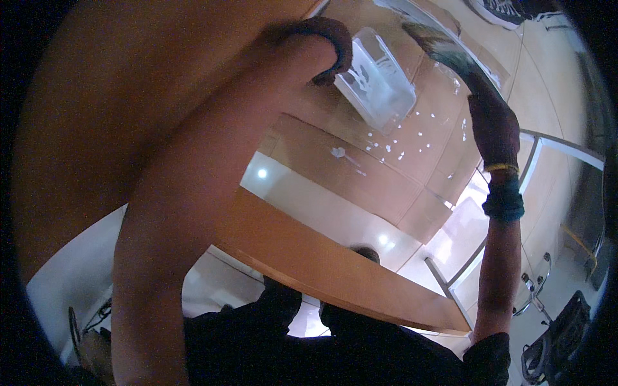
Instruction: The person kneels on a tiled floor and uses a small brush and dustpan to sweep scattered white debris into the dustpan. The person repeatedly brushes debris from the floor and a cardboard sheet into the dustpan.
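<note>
Currently curling the left hand [340, 35] against the left edge of a translucent plastic tub [400, 106], with too dark a view there to tell gripping from mere touching. Immediately to the right of that hand, over brown cardboard [399, 186], smeared with white inside. Grasping a motion-blurred brush [450, 56] in the closed right hand [494, 128], pointing bristles away from that hand, up and leftward, past the far side of the tub. Wearing a yellow band [501, 167] and a blue-green wristband [504, 204] just behind the right hand. Between the hands and nearer the body, showing white flecks [338, 152] scattered over the cardboard. Well below both hands, showing an orange-brown wooden board [309, 257]; beyond the right hand, a dark shoe [505, 11].
</note>
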### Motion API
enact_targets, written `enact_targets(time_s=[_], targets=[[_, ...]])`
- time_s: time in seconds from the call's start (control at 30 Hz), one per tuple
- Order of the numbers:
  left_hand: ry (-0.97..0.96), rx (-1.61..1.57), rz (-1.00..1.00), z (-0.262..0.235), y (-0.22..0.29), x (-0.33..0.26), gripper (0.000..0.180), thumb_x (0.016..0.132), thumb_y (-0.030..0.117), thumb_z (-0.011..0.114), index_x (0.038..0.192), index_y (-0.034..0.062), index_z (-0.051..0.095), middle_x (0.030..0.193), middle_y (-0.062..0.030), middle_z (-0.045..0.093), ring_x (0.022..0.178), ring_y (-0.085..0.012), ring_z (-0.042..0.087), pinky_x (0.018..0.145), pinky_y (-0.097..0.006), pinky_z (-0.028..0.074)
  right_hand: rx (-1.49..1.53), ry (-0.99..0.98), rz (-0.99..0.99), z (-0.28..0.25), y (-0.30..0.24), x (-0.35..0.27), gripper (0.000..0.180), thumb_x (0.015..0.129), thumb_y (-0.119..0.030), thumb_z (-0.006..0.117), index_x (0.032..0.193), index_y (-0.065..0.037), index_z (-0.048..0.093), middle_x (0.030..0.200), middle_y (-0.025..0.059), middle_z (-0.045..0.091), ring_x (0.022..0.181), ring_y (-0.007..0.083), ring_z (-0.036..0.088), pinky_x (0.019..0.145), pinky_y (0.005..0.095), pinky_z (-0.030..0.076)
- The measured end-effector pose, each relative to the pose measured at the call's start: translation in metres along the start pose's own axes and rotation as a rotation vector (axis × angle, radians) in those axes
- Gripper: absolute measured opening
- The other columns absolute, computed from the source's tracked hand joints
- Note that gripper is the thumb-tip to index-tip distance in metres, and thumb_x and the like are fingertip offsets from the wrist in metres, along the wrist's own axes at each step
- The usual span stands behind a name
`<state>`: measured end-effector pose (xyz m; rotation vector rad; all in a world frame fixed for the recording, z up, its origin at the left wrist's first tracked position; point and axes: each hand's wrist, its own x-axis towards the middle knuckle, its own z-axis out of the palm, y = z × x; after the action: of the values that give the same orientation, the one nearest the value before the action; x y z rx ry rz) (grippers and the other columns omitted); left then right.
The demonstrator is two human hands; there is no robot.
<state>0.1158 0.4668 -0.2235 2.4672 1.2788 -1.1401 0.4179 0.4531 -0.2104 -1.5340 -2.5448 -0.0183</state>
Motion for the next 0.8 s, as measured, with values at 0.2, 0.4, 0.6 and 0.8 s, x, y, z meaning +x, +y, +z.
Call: enact_targets(time_s=[0.2, 0.4, 0.6, 0.8], targets=[[0.154, -0.414, -0.301, 0.008, 0.002, 0.006, 0.027, 0.075, 0.023, 0.06, 0.096, 0.0103, 0.069, 0.098, -0.015, 0.066, 0.091, -0.029, 0.065, 0.08, -0.039, 0.051, 0.009, -0.068, -0.079, 0.042, -0.022, 0.068, 0.033, 0.089, -0.021, 0.051, 0.122, -0.018, 0.053, 0.11, 0.0157, 0.06, 0.102, 0.0341, 0.057, 0.085, 0.041, 0.047], [0.259, -0.572, -0.413, 0.011, 0.004, 0.007, 0.03, 0.072, 0.026, 0.062, 0.094, 0.0087, 0.07, 0.097, -0.0163, 0.066, 0.09, -0.0303, 0.065, 0.08, -0.04, 0.051, 0.122, -0.149, -0.21, 0.059, -0.034, 0.114, 0.034, 0.09, -0.024, 0.048, 0.123, -0.017, 0.05, 0.11, 0.0192, 0.059, 0.101, 0.0369, 0.056, 0.084, 0.0439, 0.047], [0.231, -0.633, -0.421, 0.009, 0.0, 0.003, 0.037, 0.069, 0.032, 0.062, 0.093, 0.0053, 0.069, 0.097, -0.0184, 0.066, 0.089, -0.0317, 0.065, 0.081, -0.041, 0.051, 0.035, -0.158, -0.112, 0.072, -0.039, 0.117, 0.033, 0.091, -0.025, 0.046, 0.123, -0.018, 0.049, 0.109, 0.0191, 0.059, 0.099, 0.0371, 0.057, 0.083, 0.0456, 0.047], [0.417, -0.618, -0.433, 0.02, 0.001, 0.01, 0.037, 0.069, 0.032, 0.063, 0.095, 0.0058, 0.069, 0.099, -0.0187, 0.065, 0.091, -0.0317, 0.064, 0.083, -0.041, 0.05, 0.071, -0.006, -0.134, 0.083, -0.057, 0.115, 0.034, 0.09, -0.027, 0.048, 0.122, -0.015, 0.051, 0.109, 0.0171, 0.06, 0.097, 0.0368, 0.058, 0.083, 0.0447, 0.048]])
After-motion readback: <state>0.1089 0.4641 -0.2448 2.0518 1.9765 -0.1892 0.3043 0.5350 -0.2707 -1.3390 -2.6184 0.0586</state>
